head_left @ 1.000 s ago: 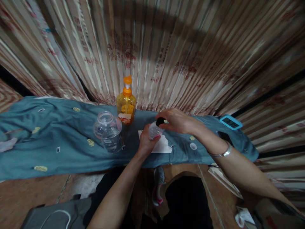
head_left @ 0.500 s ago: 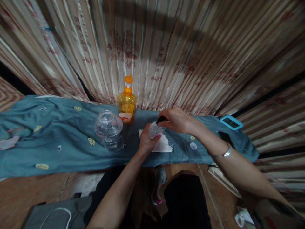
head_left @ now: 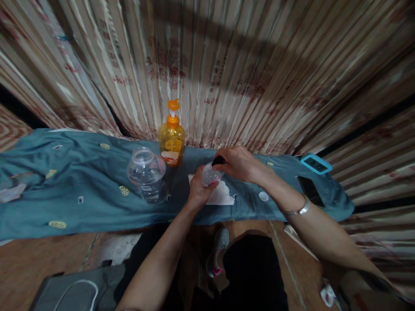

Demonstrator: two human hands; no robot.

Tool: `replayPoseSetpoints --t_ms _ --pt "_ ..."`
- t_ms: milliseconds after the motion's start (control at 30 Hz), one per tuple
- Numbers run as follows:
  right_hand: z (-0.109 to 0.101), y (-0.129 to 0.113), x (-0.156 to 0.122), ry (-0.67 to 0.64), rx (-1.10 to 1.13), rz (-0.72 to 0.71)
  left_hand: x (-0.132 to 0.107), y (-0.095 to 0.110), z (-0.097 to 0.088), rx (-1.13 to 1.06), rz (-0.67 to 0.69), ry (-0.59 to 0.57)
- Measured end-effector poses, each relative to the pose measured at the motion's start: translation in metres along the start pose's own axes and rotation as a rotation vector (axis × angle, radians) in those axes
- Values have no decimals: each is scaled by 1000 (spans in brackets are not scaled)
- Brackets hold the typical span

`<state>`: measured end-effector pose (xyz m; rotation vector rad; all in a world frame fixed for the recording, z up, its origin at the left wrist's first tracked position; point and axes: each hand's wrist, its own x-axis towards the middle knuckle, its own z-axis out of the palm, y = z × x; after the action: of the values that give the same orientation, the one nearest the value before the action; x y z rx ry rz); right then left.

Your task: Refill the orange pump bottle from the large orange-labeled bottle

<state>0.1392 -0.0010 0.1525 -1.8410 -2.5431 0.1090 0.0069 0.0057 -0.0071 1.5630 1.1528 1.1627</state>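
Head view: a small clear bottle [head_left: 209, 175] stands out between the two hands, over a torn piece of white paper [head_left: 223, 196] on the teal cloth [head_left: 103, 205]. Its long axis runs up and slightly to the right, with the black top [head_left: 217, 161] pointing away from the person, toward the pleated curtain [head_left: 207, 56], and the base turned down toward the paper; whether that base touches the paper cannot be told. The left hand [head_left: 198, 188] grasps the bottle's body from the near left, its forearm slanting up from the bottom edge and its thumb lying low across the near side. The right hand [head_left: 238, 165] comes in from the right with the wrist bent and the back of the hand uppermost, thumb and fingers pinching the black top; its forearm, with a silver bracelet [head_left: 304, 207], slopes down to the lower right. Left of the hands an open clear jar [head_left: 147, 177] stands beside an orange pump bottle [head_left: 171, 142]. To the right lie a small white disc [head_left: 263, 196], a dark flat slab [head_left: 310, 191] and a blue-framed display [head_left: 316, 164].
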Motion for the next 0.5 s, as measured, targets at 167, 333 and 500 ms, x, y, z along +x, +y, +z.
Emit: replayPoseSetpoints --t_ms 167,333,500 --pt "5 3 -3 86 119 26 -1 0 -1 -38 22 -3" --pt "42 32 -14 219 370 172 -2 1 -1 -35 51 8" --pt "124 51 -23 171 380 503 -2 5 -1 -40 37 13"
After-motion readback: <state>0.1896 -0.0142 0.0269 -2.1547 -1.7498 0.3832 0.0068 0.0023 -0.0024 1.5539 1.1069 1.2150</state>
